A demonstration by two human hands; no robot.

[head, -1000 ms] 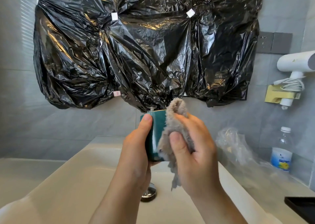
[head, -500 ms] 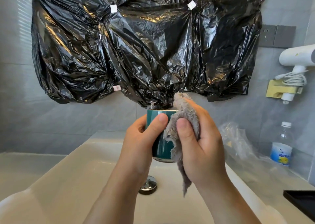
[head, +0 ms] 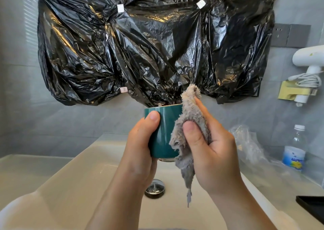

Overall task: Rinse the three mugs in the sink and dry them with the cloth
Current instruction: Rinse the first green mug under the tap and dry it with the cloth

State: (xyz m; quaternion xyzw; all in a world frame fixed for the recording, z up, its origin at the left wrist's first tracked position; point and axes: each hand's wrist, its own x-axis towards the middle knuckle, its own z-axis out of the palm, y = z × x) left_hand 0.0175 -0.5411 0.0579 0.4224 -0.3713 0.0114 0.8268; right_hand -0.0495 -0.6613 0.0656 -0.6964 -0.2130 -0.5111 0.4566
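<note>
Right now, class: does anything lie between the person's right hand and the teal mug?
Yes: the grey cloth, pinched in the right hand, lies between that hand and the teal mug on its right side. The left hand grips the mug directly, with nothing visible between.

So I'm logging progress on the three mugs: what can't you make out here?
Head view:
- Two other mugs: not in view; only one mug shows.
- Its inside and handle: hidden by the side-on angle, the cloth and the right hand.
- Fingers of the left hand: behind the mug.
- Label on the bottle: too small to read.
- The black thing, bottom right: cut off by the edge.
</note>
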